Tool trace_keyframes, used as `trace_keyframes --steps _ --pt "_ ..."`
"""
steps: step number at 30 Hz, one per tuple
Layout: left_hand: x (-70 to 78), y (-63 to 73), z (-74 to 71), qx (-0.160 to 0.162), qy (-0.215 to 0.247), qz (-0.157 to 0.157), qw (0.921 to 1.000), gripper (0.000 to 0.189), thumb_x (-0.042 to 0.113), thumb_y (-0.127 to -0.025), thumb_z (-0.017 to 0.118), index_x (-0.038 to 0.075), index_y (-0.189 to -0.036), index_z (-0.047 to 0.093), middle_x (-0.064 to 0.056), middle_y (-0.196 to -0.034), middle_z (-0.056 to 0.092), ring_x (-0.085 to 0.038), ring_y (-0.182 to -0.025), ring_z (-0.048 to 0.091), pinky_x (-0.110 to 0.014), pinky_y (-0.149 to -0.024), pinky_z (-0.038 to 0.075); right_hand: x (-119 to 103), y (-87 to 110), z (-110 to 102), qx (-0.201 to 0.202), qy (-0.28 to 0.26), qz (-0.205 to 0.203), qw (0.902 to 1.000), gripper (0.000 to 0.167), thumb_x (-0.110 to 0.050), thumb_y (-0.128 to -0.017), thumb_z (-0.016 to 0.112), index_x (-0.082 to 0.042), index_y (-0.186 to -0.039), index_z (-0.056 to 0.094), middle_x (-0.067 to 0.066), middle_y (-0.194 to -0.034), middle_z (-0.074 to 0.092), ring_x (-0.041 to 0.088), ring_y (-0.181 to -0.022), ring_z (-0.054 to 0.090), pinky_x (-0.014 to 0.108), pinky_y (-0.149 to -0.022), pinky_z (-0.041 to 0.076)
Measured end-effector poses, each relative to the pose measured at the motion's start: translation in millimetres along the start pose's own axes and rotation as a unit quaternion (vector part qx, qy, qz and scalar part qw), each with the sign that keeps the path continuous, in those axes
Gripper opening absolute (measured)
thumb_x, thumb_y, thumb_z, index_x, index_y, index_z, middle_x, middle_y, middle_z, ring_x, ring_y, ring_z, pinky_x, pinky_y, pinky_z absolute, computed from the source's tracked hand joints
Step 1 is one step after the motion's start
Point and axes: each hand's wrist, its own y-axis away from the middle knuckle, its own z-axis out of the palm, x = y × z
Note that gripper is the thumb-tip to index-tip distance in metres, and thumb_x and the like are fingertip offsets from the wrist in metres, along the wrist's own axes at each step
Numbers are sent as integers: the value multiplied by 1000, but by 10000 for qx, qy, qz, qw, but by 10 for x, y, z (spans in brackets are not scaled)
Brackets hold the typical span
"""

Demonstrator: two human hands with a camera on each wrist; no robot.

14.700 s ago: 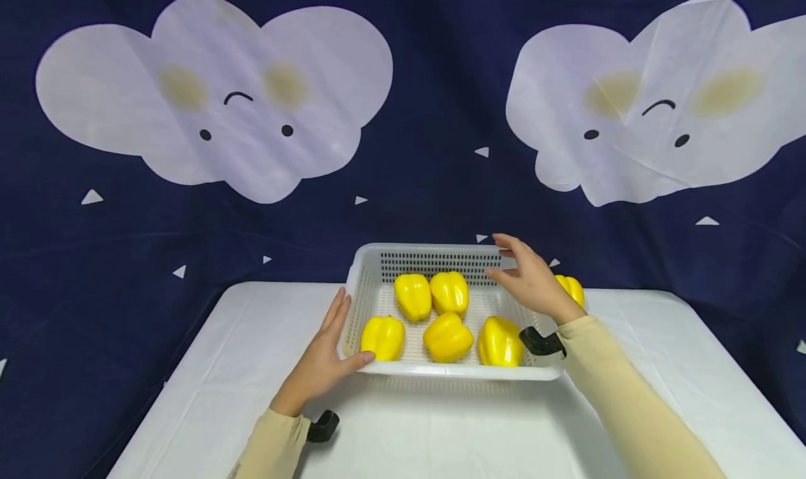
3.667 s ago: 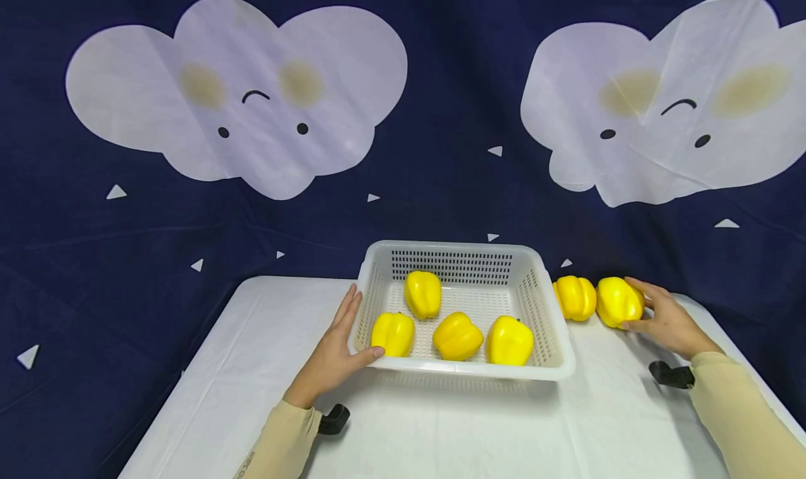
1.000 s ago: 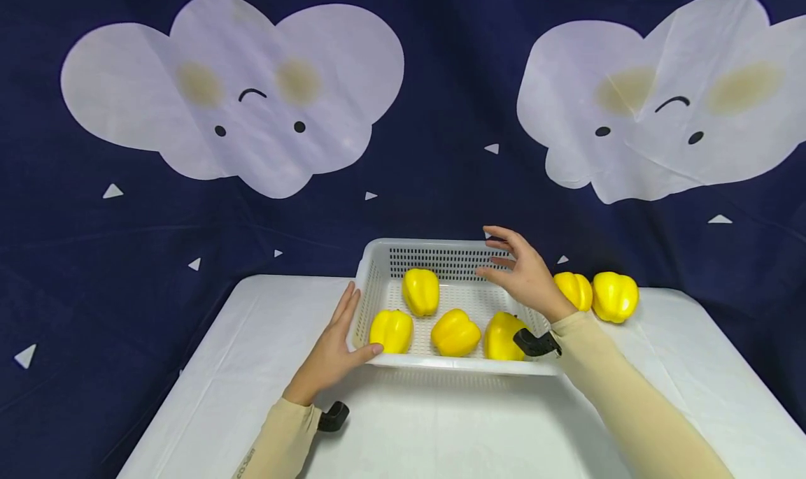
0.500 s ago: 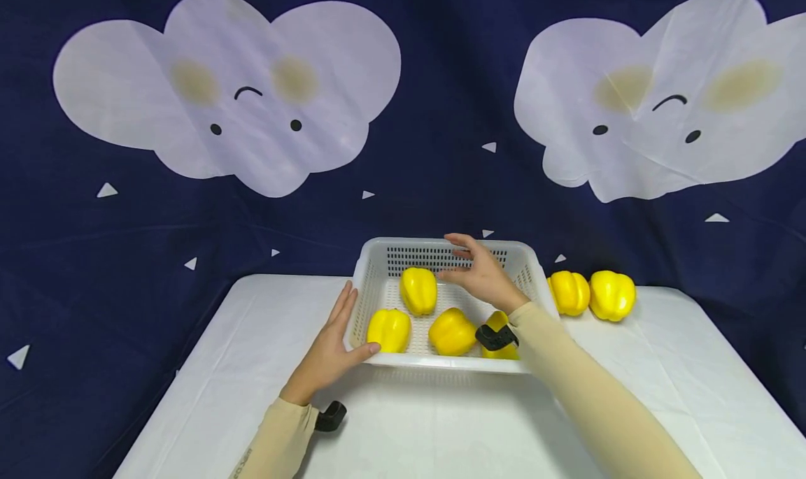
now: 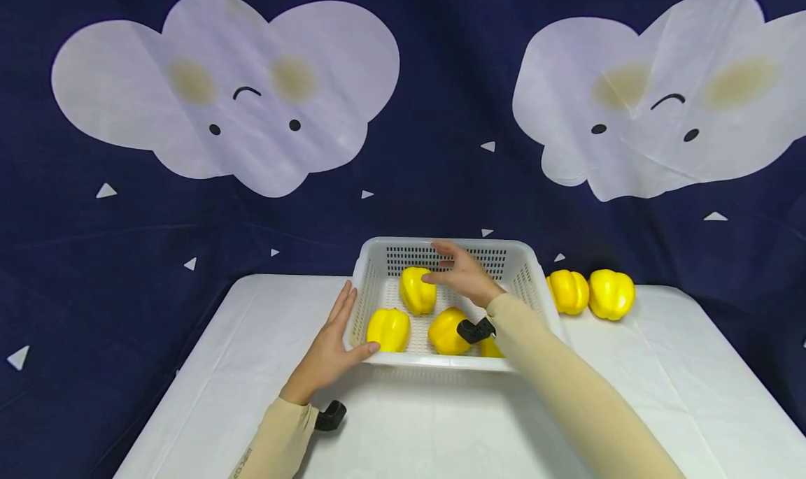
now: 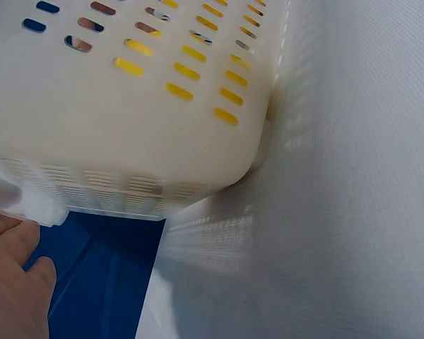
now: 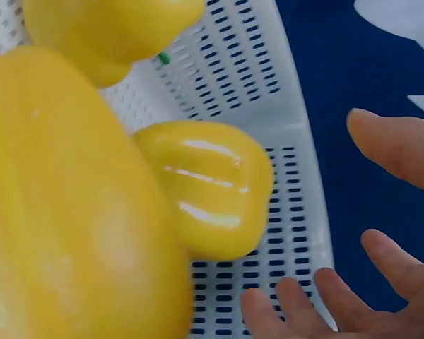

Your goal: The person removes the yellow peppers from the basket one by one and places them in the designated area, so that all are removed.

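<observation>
Spread and gripping nothing, my right hand (image 5: 464, 277) has just swung leftward over the basket (image 5: 441, 360), so the back pepper (image 5: 415, 296) now lies just left of it, nearest its fingertips. Straight-fingered, my left hand (image 5: 324, 360) rests on the basket's near-left corner; the outside peppers (image 5: 611, 294) sit away to the right hand's right.

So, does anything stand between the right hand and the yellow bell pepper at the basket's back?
Nothing visible stands between: the right hand hovers over the white basket, close to that yellow bell pepper.
</observation>
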Motion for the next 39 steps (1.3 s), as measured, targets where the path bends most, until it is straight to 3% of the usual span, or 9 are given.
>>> trace_keyframes --steps 7,17,25,30,39 --pt "-11 1 -5 -44 -20 8 10000 104 36 -84 79 4 -161 17 -7 -169 3 -40 -151 16 -64 -112 26 12 -40 69 -295 269 285 9988 84 -9 -84 79 -10 -156 35 13 -161 32 41 -143 34 54 -114 33" --pt "-1 -16 -18 -64 -32 114 9999 103 35 -85 79 3 -160 16 -9 -169 2 -41 -150 16 -64 -111 27 63 -134 149 -413 656 438 9960 88 -7 -78 83 -13 -154 39 14 -160 33 37 -146 31 54 -117 29" --pt "-8 -11 -10 -73 -24 55 10000 104 35 -85 79 3 -160 16 -6 -169 2 -40 -151 16 -63 -112 26 124 -159 172 -818 835 603 9913 93 -2 -76 85 -12 -155 37 16 -154 42 35 -134 47 48 -112 38" --pt "-9 -9 -4 -78 4 35 10000 104 35 -85 79 4 -161 16 -5 -169 1 -39 -151 16 -63 -113 26 138 -160 171 -1034 926 557 9887 97 0 -73 85 -16 -156 36 16 -148 46 32 -123 53 47 -106 43" --pt "-3 0 -12 -77 -14 60 10000 104 35 -84 80 4 -161 16 -8 -169 3 -37 -151 16 -63 -113 26 148 -175 203 -1111 1225 303 9858 99 4 -72 86 -14 -155 34 16 -146 48 33 -127 50 50 -111 38"
